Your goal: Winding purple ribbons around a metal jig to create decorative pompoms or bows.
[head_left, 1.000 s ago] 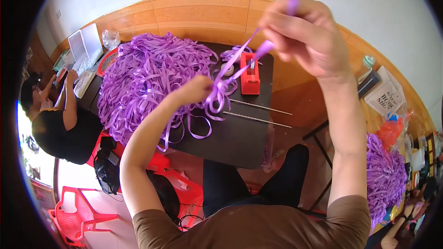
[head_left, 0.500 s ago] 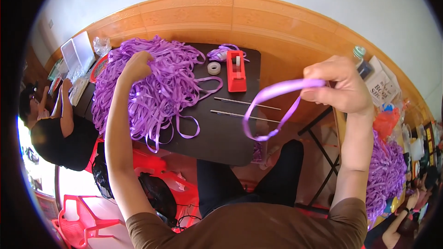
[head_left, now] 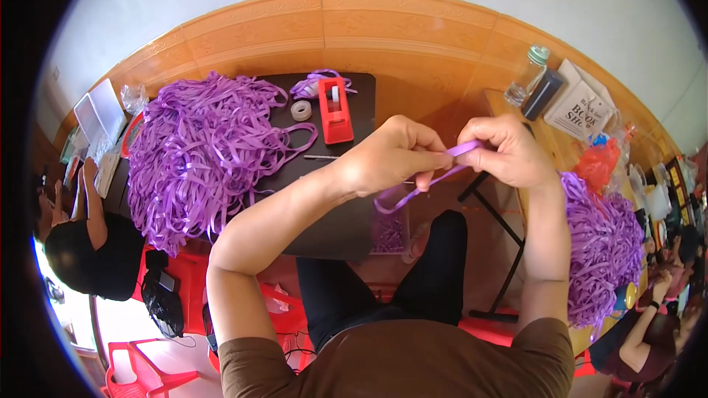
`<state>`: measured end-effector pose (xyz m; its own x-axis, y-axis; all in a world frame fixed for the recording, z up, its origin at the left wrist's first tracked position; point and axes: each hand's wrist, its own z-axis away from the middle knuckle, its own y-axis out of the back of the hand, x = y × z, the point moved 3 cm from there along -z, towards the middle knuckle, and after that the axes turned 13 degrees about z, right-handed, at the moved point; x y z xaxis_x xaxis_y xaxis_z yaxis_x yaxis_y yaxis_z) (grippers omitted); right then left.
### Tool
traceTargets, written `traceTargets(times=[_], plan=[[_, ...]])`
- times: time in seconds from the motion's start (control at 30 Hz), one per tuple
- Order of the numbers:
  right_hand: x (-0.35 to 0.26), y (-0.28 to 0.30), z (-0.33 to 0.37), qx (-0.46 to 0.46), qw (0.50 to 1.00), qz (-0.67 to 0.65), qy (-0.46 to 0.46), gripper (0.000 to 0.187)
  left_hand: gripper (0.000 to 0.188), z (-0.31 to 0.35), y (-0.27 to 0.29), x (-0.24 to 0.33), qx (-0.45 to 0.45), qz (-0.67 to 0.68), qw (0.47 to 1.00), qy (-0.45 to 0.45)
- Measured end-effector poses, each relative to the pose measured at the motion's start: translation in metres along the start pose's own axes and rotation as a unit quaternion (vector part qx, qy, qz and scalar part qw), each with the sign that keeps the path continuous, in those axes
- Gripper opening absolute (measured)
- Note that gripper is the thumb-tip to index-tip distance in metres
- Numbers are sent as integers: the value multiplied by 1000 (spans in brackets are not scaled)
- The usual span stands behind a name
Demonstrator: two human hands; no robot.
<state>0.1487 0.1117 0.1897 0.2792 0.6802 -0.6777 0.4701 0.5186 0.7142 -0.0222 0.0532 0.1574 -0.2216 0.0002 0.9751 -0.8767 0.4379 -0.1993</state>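
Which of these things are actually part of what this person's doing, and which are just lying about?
Part of it, it seems:
ribbon, in the left grip and right grip
left pile, also purple ribbon
perhaps the right pile, same colour

Apparently just lying about, untouched:
tape dispenser
tape roll
rod
jar
white bag

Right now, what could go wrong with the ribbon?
The purple ribbon, pinched by the left hand and right hand, appears past the right edge of the dark table, so a slip might drop it beside the table.
A loose loop juts from the ribbon pile toward the left forearm and could snag it.
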Motion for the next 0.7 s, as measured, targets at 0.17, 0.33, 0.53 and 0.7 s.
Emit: traceTargets(times=[0.17, 0.33, 0.53, 0.7], plan=[[78, -33, 28, 100, 991, -77, -51, 6, 14, 35, 2, 1, 84, 41, 993, -66], [162, -59, 58, 251, 949, -138, -131, 7, 7, 93, -10, -15, 88, 42, 995, 3], [110, -71, 56, 275, 961, -8, 6, 2, 39, 107, -21, -58, 26, -334, 940, -62], [58, -83, 58, 260, 936, 221, 86, 12, 43, 62, -31, -87, 164, -133, 974, -80]])
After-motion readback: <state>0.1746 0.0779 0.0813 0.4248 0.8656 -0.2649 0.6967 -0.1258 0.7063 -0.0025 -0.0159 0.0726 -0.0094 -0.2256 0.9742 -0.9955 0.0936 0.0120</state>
